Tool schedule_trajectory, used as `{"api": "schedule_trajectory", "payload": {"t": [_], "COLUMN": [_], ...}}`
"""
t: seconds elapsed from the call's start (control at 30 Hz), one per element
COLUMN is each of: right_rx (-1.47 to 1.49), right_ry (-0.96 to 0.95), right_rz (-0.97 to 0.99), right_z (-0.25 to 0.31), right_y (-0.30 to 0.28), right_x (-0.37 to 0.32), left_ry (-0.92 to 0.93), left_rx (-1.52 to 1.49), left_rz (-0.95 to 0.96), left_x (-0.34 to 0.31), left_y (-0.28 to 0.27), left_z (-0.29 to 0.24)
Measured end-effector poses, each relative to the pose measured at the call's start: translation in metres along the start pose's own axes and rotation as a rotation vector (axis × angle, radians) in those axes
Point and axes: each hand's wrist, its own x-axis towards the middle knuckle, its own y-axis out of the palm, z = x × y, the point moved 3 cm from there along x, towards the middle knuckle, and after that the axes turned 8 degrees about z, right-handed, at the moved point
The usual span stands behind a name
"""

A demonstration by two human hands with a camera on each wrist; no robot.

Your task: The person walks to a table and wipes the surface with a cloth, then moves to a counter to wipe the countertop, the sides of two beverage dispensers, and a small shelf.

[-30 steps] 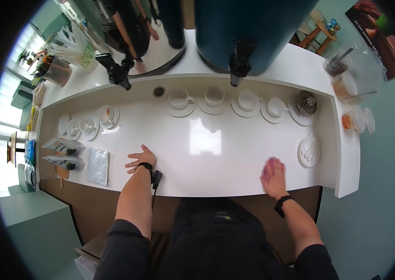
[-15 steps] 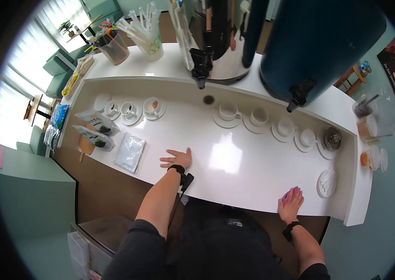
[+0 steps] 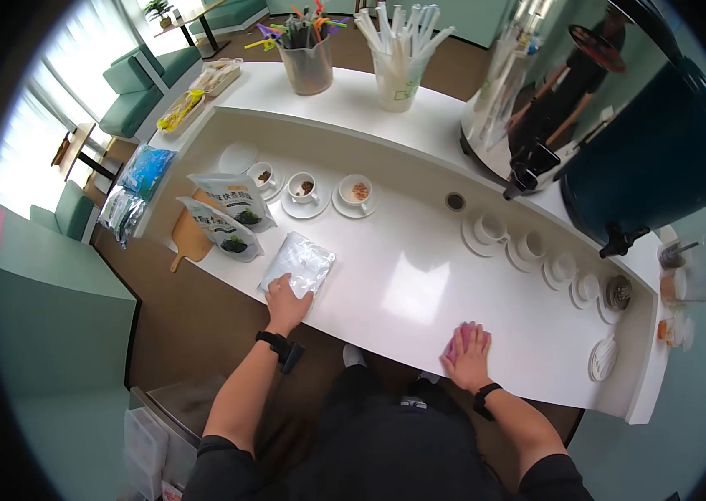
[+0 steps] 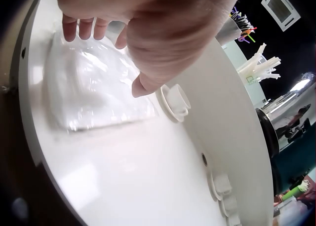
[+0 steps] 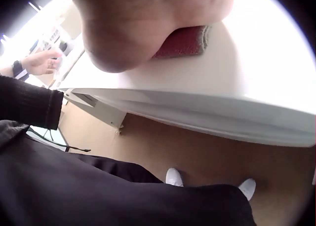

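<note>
My left hand point(image 3: 288, 307) is over the near part of a clear plastic package point(image 3: 307, 260) that lies flat on the white counter. In the left wrist view the fingers hang down over the package point(image 4: 94, 95), the thumb apart from them. My right hand point(image 3: 468, 357) lies spread on a pink cloth point(image 3: 455, 343), pressing it against the counter near the front edge. The cloth point(image 5: 183, 42) looks folded, dark pink with a frayed pale end in the right wrist view; much of it is hidden under the palm.
Two standing pouches point(image 3: 232, 232) and a wooden board point(image 3: 192, 240) are left of the package. Cups on saucers point(image 3: 356, 190) line the back. Stacked white dishes point(image 3: 602, 359) stand at the right end. Dispensers point(image 3: 653, 159) and a cup of straws point(image 3: 397, 75) occupy the raised ledge.
The head view has swung left. My left hand has moved left from the bare counter to the plastic package. My right hand has slid left along the front edge with the pink cloth.
</note>
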Motion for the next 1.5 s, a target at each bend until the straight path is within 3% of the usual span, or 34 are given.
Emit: {"api": "schedule_trajectory", "payload": {"t": [0.13,0.27,0.4,0.5,0.6,0.73,0.97,1.1,1.23,1.33,1.5], "right_rx": [-0.030,-0.013,-0.032,-0.036,-0.023,0.007,0.070,0.075,0.203,0.193,0.224], "right_ry": [-0.170,-0.190,-0.184,-0.253,-0.321,-0.402,-0.571,-0.784,-0.989,-1.041,-0.925], "right_rz": [-0.025,-0.050,-0.066,-0.032,-0.050,-0.098,-0.163,-0.096,-0.248,-0.194,-0.172], "right_z": [0.078,0.116,0.128,0.137,0.147,0.169,0.234,0.313,0.370,0.367,0.316], "right_y": [-0.013,-0.025,-0.041,-0.058,-0.071,-0.074,-0.075,-0.053,-0.002,-0.005,-0.024], "right_x": [0.047,0.091,0.135,0.170,0.201,0.236,0.279,0.280,0.238,0.216,0.216], "left_ry": [-0.023,-0.179,-0.161,-0.134,-0.074,-0.155,-0.268,-0.288,-0.291,-0.291,-0.277], "left_rx": [0.175,0.122,0.143,-0.130,-0.453,-0.806,-0.988,-1.035,-1.051,-1.100,-1.078], "left_rz": [-0.090,0.160,0.160,0.332,0.355,0.309,0.329,0.314,0.272,0.274,0.257], "left_x": [0.024,0.048,0.046,0.047,0.026,-0.022,-0.075,-0.093,-0.106,-0.106,-0.090], "left_y": [-0.040,-0.042,-0.036,-0.020,-0.017,-0.029,-0.067,-0.087,-0.107,-0.116,-0.105], "left_z": [0.004,0.024,0.037,0.067,0.075,0.082,0.077,0.077,0.082,0.082,0.092]}}
